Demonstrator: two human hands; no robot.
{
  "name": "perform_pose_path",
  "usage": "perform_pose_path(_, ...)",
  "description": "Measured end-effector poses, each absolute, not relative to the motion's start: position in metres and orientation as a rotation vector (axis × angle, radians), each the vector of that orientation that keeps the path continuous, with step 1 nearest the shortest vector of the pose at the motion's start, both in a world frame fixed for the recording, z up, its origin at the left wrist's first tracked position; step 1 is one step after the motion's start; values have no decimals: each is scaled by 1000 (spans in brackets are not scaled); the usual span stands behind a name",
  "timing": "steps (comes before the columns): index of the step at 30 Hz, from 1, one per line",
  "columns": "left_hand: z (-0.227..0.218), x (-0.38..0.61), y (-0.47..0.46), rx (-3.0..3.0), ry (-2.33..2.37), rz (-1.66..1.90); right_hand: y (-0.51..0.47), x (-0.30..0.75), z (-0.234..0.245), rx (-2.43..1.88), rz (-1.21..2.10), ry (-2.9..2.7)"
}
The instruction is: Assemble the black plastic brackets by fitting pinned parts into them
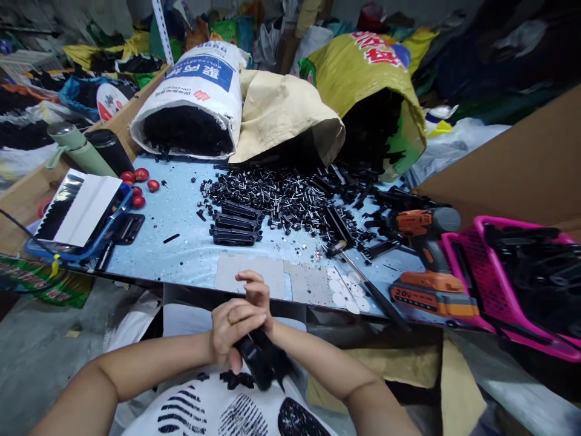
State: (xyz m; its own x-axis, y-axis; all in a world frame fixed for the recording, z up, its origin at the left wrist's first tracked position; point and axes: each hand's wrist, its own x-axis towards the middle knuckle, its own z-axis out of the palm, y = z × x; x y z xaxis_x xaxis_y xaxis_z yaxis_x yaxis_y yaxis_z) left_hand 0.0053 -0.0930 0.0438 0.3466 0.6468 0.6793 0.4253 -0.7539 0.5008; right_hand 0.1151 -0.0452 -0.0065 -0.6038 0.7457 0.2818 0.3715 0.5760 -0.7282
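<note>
Close to my body, in front of the table edge, my left hand [233, 327] is wrapped over a black plastic part [263, 360]. A ring shows on one of its fingers. My right hand [256, 293] presses against the same part from the other side, with its fingers curled up above my left hand. The part's far end lies hidden under my fingers, and its lower end is slightly blurred. Just beyond my hands on the table are grey cardboard pieces [249, 272] and a small stack of long black plastic parts [236, 224].
A pile of pins with black heads [281, 197] spreads before a white sack [190, 103], a beige sack [285, 115] and a yellow sack [363, 79]. At right lie a hammer [370, 287], white discs [347, 287], a cordless drill [429, 266] and a pink basket [517, 290]. Bottles [82, 151] stand left.
</note>
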Motion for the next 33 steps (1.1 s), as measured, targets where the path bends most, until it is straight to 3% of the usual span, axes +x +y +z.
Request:
perform_pose_path(3, 22, -12, -68, 2629, 1175, 1437, 6, 129, -1, -873, 723, -2159)
perform_pose_path(6, -1, -32, -33, 2817, 1455, 1086, 78, 182, 10, -1101, 370, -2220)
perform_pose_path(10, -20, -41, 6, 2773, 1602, 589, 163, 280, 16, -1805, -74, -1939)
perform_pose_path(13, -19, -30, 21, 2625, 1755, 472, 194, 329, 14, -2116, 42, -2034)
perform_pose_path(18, 9, -38, 62, 2540, 1858, 615, 182, 320, 25, -1821, 5, -2093)
perform_pose_path(21, 23, -80, 119, 2183, 2178, 672, 151, 290, 38, -1549, 299, -2127)
perform_pose_path(26, 25, -139, 221, 1976, 2344, 415, 93, 269, 28, -1301, 569, -2525)
perform_pose_path(33, 16, -135, 333, 2077, 2228, 325, 45, 280, -29, -1389, 261, -2311)
